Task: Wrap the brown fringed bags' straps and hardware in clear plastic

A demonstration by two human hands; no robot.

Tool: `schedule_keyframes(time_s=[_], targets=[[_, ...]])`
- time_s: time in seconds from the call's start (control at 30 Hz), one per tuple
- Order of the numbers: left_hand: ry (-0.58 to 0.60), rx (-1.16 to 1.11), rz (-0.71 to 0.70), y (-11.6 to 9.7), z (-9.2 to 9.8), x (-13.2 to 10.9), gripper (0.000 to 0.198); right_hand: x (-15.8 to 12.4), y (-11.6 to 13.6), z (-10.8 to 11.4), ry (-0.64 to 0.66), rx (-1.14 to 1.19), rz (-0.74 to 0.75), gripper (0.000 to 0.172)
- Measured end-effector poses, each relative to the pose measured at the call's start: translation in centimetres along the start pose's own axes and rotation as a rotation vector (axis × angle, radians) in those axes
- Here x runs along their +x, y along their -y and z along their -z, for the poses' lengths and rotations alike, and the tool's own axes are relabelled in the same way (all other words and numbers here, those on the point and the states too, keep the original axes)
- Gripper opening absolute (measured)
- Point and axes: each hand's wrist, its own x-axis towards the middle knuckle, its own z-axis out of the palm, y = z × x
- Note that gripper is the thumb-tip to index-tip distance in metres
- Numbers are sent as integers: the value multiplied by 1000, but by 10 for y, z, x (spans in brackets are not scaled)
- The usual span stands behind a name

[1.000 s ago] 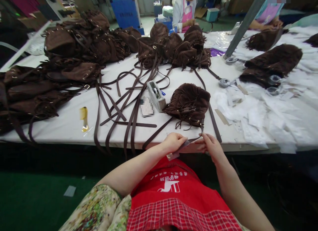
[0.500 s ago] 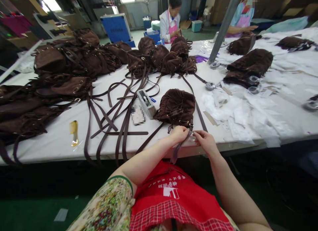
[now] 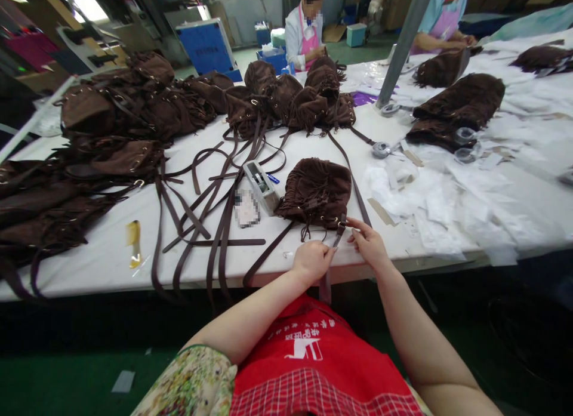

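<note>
A dark brown fringed bag point(image 3: 317, 192) lies on the table in front of me. Its strap point(image 3: 339, 237), with a small buckle or loop near the bag, comes down between my hands and past the table edge. My left hand point(image 3: 314, 262) is closed, pinching the strap just below the buckle. Just to the right of the buckle is my right hand point(image 3: 367, 244), its thumb and fingers apart. Those fingertips are close to the strap; whether they touch it I cannot tell.
Left of the bag are a grey tape dispenser point(image 3: 261, 188), a blurred-out item point(image 3: 247, 208) and loose straps point(image 3: 227, 242). More brown bags point(image 3: 147, 105) are heaped behind. White wrapping point(image 3: 430, 195) covers the right side, near a grey post point(image 3: 405, 46). Two people work across the table.
My left hand has slid down and left along the strap, away from the buckle. My right hand has moved slightly up, beside the buckle. The view has shifted a little.
</note>
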Motion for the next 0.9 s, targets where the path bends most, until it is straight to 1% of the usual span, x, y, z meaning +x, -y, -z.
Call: schedule_keyframes(time_s=[0.1, 0.23, 0.33, 0.37, 0.4, 0.43, 0.5, 0.53, 0.57, 0.6, 0.67, 0.73, 0.77, 0.8, 0.83, 0.9], targets=[[-8, 9, -11, -4, 6, 15, 53, 4, -2, 0, -22, -23, -49, 46], [-37, 16, 13, -10, 13, 40, 56, 3, 0, 2, -10, -33, -47, 43], [0, -28, 24, -8, 18, 50, 54, -11, 7, 6, -56, -116, 3, 40], [-2, -53, 8, -5, 19, 50, 52, -19, 10, 8, -63, -155, 28, 38], [-23, -82, -13, -2, 21, 48, 48, -29, 13, 8, -44, -195, 44, 36], [-60, -113, -34, 3, 23, 44, 45, -39, 14, 9, 6, -230, 41, 35], [-145, -173, -57, 12, 27, 31, 40, -60, 14, 6, 164, -281, -4, 33], [-162, -197, -52, 17, 29, 23, 39, -69, 12, 3, 232, -305, -28, 31], [-147, -219, -40, 21, 30, 14, 40, -78, 8, -1, 270, -334, -43, 29], [-101, -237, -30, 25, 30, 4, 42, -84, 2, -6, 283, -373, -50, 28], [62, -258, -35, 30, 30, -15, 45, -93, -13, -17, 276, -455, -62, 27], [221, -275, -79, 34, 27, -34, 43, -95, -28, -29, 295, -495, -107, 30], [265, -283, -103, 35, 25, -43, 40, -95, -34, -34, 316, -486, -135, 32], [280, -294, -122, 37, 23, -50, 36, -95, -37, -39, 339, -456, -157, 34], [266, -309, -137, 38, 22, -58, 32, -94, -38, -43, 369, -404, -173, 36], [198, -339, -164, 43, 21, -70, 27, -95, -30, -51, 447, -234, -209, 40]])
